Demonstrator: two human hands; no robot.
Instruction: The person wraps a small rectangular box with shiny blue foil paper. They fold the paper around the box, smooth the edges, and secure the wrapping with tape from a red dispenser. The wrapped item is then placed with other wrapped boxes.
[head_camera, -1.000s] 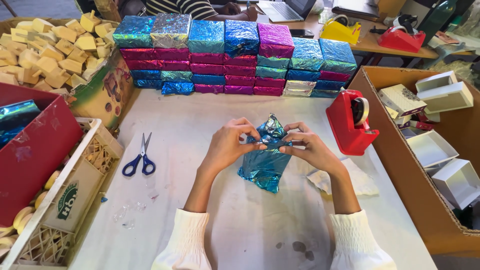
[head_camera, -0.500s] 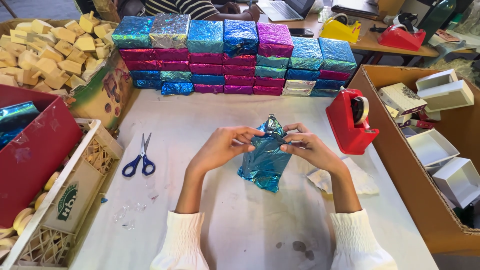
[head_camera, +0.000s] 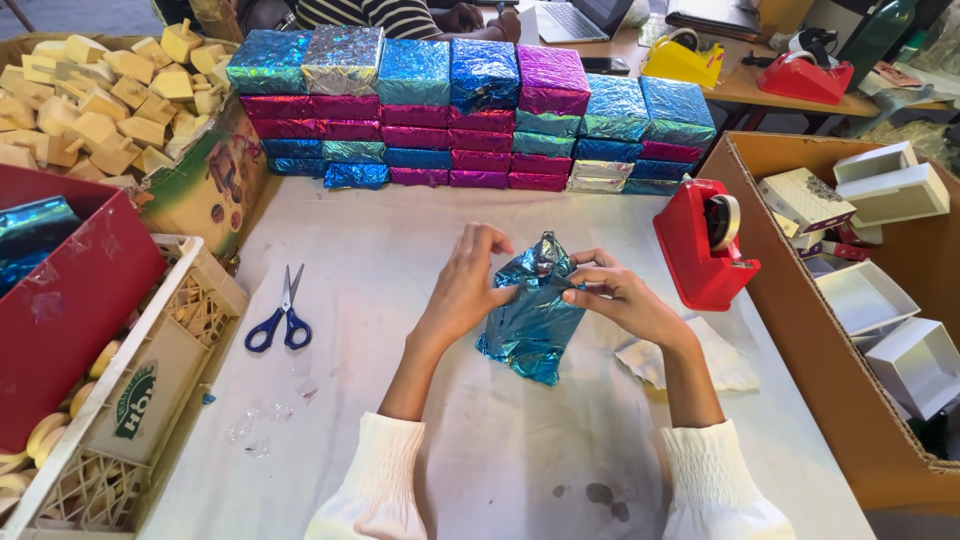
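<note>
On the white surface (head_camera: 420, 250), before stacked foil-wrapped boxes (head_camera: 470, 110), a blue foil-wrapped parcel (head_camera: 535, 315) lies mid-surface. The left hand (head_camera: 465, 285) and right hand (head_camera: 620, 298) pinch its top fold, fingers closed on foil.

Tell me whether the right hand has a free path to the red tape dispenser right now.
Probably yes. The red tape dispenser stands just beyond the right hand on the same side, with only bare table between them. But that hand is pinching the blue foil-wrapped parcel and would have to let go.
</note>
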